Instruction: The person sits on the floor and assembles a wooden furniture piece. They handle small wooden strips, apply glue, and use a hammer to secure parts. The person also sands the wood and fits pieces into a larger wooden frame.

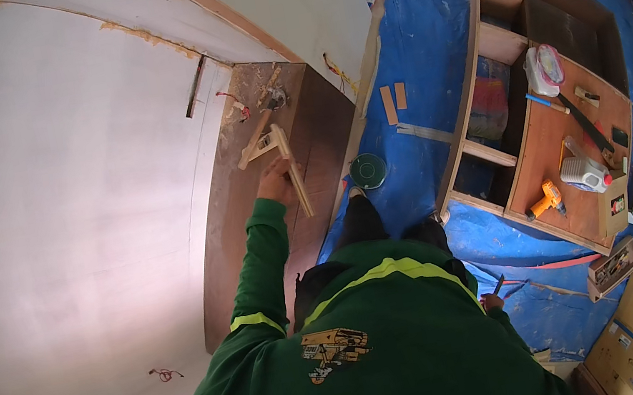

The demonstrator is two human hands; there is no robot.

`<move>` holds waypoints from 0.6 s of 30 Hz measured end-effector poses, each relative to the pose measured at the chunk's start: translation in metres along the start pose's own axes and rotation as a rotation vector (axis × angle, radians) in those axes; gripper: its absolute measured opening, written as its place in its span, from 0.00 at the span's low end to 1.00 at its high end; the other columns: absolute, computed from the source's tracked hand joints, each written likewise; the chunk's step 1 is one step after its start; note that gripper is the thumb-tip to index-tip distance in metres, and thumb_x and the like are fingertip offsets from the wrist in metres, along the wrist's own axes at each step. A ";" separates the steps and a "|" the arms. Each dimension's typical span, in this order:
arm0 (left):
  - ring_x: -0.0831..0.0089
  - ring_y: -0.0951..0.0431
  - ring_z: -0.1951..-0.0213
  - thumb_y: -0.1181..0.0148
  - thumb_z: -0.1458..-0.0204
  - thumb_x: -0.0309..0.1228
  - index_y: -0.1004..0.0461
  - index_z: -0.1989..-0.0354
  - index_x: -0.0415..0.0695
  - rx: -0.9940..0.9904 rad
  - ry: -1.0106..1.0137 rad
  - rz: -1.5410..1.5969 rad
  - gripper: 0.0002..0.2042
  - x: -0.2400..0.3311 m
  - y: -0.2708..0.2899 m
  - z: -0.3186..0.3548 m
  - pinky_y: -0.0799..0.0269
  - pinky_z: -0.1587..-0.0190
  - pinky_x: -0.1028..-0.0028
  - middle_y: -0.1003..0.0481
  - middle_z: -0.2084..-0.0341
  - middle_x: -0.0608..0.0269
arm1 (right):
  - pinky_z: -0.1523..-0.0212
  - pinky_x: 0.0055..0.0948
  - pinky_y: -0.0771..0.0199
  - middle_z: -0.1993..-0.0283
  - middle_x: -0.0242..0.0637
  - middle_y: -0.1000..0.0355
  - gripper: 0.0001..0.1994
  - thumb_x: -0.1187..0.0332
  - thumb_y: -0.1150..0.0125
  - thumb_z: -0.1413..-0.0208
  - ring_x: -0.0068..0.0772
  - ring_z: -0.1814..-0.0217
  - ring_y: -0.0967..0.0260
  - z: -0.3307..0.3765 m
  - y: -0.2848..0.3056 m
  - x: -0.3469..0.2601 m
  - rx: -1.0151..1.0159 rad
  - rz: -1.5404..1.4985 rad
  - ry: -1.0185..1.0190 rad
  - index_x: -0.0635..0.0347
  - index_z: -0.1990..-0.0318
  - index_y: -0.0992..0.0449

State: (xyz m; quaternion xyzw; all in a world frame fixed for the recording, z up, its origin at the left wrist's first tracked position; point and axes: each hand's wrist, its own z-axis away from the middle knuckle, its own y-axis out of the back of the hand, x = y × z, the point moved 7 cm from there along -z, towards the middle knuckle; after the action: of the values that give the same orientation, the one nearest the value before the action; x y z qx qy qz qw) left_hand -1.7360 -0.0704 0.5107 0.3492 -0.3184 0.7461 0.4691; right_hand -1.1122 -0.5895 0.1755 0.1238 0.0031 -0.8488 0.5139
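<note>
While the left hand (277, 181) reaches up to the dark brown panel (284, 203) set against the white wall (79, 197), its fingers are closed round a pale wooden square (282, 157) — a long thin blade running down past the wrist and a shorter arm crossing it near the top. That square lies flat against the panel's face, just below a rough cut-out where wires (237, 108) hang out. It looks light and stiff, easy to carry in one hand, though the narrow blade could flex or snap if levered; the sound place to hold it seems to be near the joint of the two arms, about where the hand is now. The left arm is stretched well forward and upward, green sleeve nearly straight, wrist bent in toward the panel.

Down at the person's side, the right hand (492, 302) hangs low over the blue tarp (423, 35), closed on a thin pencil (499, 284) — only its tip shows. Off to the right lies an open cabinet (553, 147) with an orange drill (544, 201), a white jug (583, 173) and other tools on it.
</note>
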 end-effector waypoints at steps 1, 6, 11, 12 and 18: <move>0.73 0.23 0.65 0.38 0.37 0.33 0.27 0.44 0.35 0.039 -0.034 -0.023 0.18 0.014 0.015 -0.004 0.26 0.60 0.71 0.23 0.67 0.65 | 0.86 0.35 0.38 0.84 0.30 0.39 0.09 0.69 0.45 0.39 0.29 0.88 0.43 0.001 0.001 0.010 -0.003 0.029 0.008 0.53 0.73 0.29; 0.69 0.24 0.67 0.32 0.43 0.34 0.26 0.43 0.38 0.293 -0.258 -0.588 0.22 0.088 0.115 -0.034 0.26 0.59 0.67 0.25 0.69 0.63 | 0.84 0.33 0.39 0.79 0.30 0.33 0.07 0.69 0.40 0.40 0.27 0.84 0.38 0.022 -0.066 -0.042 0.033 -0.029 -0.044 0.53 0.71 0.27; 0.55 0.25 0.59 0.28 0.53 0.26 0.25 0.43 0.39 0.529 -0.899 -1.199 0.26 0.187 0.115 -0.065 0.26 0.53 0.58 0.26 0.59 0.51 | 0.85 0.28 0.37 0.72 0.31 0.28 0.08 0.64 0.34 0.42 0.23 0.83 0.40 0.042 -0.159 -0.175 0.167 -0.110 0.311 0.53 0.58 0.23; 0.53 0.25 0.56 0.28 0.51 0.28 0.25 0.44 0.40 0.529 -0.935 -1.281 0.24 0.205 0.130 -0.081 0.27 0.50 0.56 0.25 0.59 0.51 | 0.84 0.27 0.36 0.70 0.31 0.27 0.11 0.64 0.33 0.42 0.22 0.83 0.40 0.058 -0.190 -0.193 0.162 -0.159 0.348 0.53 0.54 0.22; 0.49 0.28 0.52 0.32 0.46 0.28 0.23 0.45 0.45 0.402 -1.140 -1.449 0.19 0.265 0.145 -0.193 0.29 0.47 0.55 0.25 0.55 0.52 | 0.85 0.26 0.39 0.68 0.36 0.25 0.21 0.68 0.32 0.45 0.22 0.84 0.38 0.135 -0.317 -0.251 0.154 0.011 0.483 0.63 0.44 0.25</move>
State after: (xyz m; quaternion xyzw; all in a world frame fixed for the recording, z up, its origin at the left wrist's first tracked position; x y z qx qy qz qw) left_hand -1.9970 0.1594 0.5999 0.8489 -0.0705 0.0304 0.5230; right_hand -1.3064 -0.2386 0.3209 0.3620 0.0606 -0.7896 0.4918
